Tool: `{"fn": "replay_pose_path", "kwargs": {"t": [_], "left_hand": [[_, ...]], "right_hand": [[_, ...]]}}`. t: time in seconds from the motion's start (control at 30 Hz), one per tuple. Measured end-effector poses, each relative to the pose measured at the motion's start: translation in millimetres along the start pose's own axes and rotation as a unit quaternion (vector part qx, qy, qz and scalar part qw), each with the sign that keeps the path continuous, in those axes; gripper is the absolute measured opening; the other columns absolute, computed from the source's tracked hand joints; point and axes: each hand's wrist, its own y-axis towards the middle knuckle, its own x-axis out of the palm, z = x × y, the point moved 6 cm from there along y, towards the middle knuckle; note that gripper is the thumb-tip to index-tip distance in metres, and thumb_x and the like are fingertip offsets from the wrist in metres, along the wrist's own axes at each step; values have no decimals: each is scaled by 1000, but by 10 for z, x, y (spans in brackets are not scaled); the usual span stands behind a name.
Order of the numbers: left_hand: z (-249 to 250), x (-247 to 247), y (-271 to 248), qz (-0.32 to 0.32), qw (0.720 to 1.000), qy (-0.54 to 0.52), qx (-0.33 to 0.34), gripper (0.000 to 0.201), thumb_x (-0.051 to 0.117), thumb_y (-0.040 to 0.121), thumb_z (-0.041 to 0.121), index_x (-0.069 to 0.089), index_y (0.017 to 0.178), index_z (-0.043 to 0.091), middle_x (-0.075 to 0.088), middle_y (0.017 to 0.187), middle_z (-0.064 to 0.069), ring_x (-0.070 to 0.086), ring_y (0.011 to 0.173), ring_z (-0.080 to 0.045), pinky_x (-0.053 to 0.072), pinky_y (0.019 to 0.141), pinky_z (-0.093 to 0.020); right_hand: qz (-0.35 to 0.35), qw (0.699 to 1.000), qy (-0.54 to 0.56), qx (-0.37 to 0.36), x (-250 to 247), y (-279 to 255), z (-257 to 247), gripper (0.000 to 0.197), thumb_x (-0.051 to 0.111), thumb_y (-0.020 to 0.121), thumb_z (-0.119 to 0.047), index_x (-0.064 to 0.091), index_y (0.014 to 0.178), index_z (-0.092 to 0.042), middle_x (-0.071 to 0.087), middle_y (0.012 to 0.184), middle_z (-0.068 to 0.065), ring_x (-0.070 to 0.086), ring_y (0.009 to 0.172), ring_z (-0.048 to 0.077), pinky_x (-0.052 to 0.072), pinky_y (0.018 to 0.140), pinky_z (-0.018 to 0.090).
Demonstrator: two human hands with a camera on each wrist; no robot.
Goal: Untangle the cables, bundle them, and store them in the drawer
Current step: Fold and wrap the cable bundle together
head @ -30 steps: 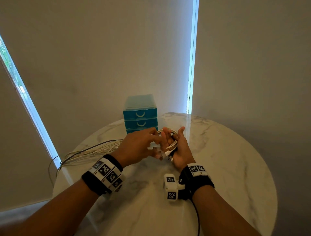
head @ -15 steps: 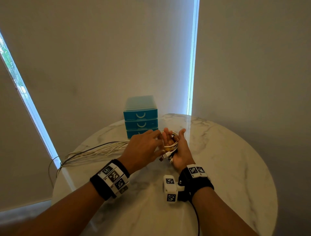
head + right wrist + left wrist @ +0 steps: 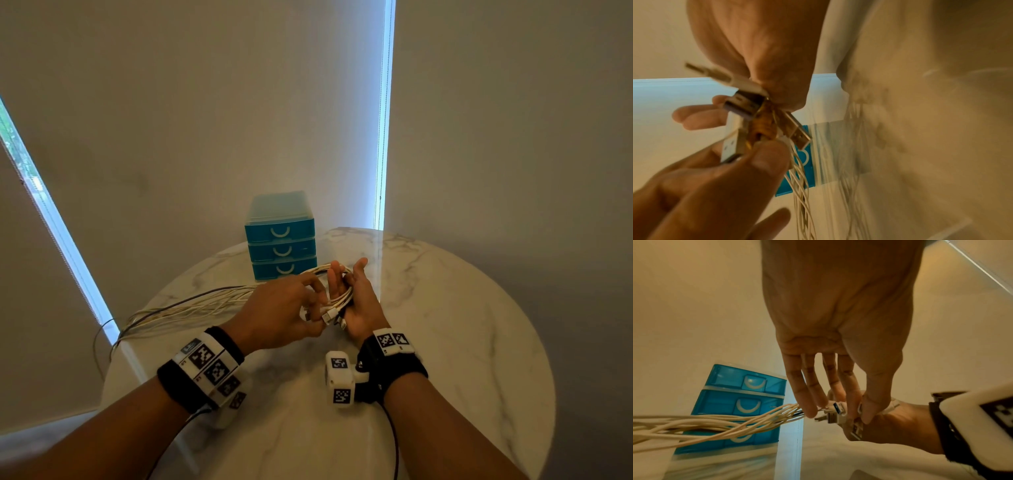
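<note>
Fingers (image 3: 807,395): those of your left hand (image 3: 277,311) are reaching down long and nearly straight, their tips touching the cluster of USB plugs (image 3: 835,413), while the thumb is pressing a white plug against the heel of your right hand (image 3: 359,305). In the right wrist view the left thumb and forefinger are pinching the plug ends (image 3: 748,123).

Right hand: it is standing palm-left at 12 o'clock from your wrists, fingers pointing up and loosely curled with white cables (image 3: 337,294) looped round them; the thumb is clamping the plug ends at the base of the palm. Both hands are therefore grasping the same bundle.

Wrist bands: black straps with white marker blocks are sitting on both forearms, nearest you, at 7 and 5 o'clock.

Cables, loose part (image 3: 185,308): a sheaf of white strands, with one dark strand among them, is trailing from your hands toward 9 o'clock across the table (image 3: 462,342) and hanging over its left edge.

Table: round, marble-patterned, lying under both hands.

Drawer unit (image 3: 281,236): blue, three drawers stacked, all closed, each with a pale curved handle; it is standing at 12 o'clock, just beyond your hands, at the far edge of the table.

Wall and blinds: these are rising behind the drawers, with bright strips of daylight at 10 and 1 o'clock.
</note>
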Motion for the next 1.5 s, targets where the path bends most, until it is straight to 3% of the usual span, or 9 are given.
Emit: {"fn": "replay_pose_path", "kwargs": {"t": [0.13,0.33,0.5,0.67,0.8,0.93,1.17,1.33,1.5], "left_hand": [[-72,33,11,-3,999,28,-29,39,77,84,69,75,108,38,51,135,19,51,110,-4,49,79,-20],[146,84,24,15,998,54,18,75,70,81,79,50,142,41,51,145,12,53,120,-9,40,86,-19],[146,31,121,30,997,62,33,34,67,97,60,68,120,35,66,116,14,53,94,-4,28,64,-12],[-161,42,187,-20,998,-24,-45,34,78,87,61,62,112,43,62,116,19,59,97,-5,45,69,-21],[-104,161,237,-153,977,-125,-84,85,82,81,65,46,149,30,57,137,11,61,117,-12,52,93,-26],[-12,224,330,-259,956,-123,-63,81,58,97,72,41,160,24,55,155,-2,57,134,-24,45,115,-39],[-93,468,406,-305,860,-376,-165,38,66,96,-7,62,134,-8,68,113,-19,71,97,-27,63,96,-36],[-25,602,449,-294,877,-347,-153,17,60,92,-12,60,97,4,59,91,-17,61,74,-23,57,70,-31],[71,299,367,-262,941,-194,-86,40,67,99,21,57,132,0,67,123,-25,68,102,-31,57,86,-34]], "right_hand": [[24,998,-49,-17,-45,37,-38,56,56,102,-62,73,116,-10,83,102,9,80,76,17,60,93,43],[49,991,-127,-9,-85,68,65,80,49,96,-80,76,127,-11,78,124,17,73,121,40,52,112,62],[55,992,-108,-26,-121,68,-6,68,47,101,-73,76,89,-12,79,82,9,79,79,22,63,86,45],[38,996,-77,-23,-73,127,-10,67,49,105,-66,44,58,-20,37,46,-2,31,36,9,29,37,23],[-1,998,-51,-28,8,137,-34,65,48,110,-58,43,57,-20,37,47,-3,28,33,8,22,34,23],[-43,998,-41,-20,102,96,-83,66,49,108,-61,41,57,-18,37,44,-3,30,30,10,26,32,21],[-98,994,-43,-17,222,31,-102,64,51,104,-66,45,62,-19,37,49,-3,30,37,9,22,37,22],[-91,990,-99,-28,249,28,-134,64,39,110,-63,53,65,-19,35,50,-4,28,37,8,23,36,22],[-17,986,-154,-61,218,22,-242,61,38,113,-54,49,63,-21,34,52,-2,26,39,9,24,38,23]]}}
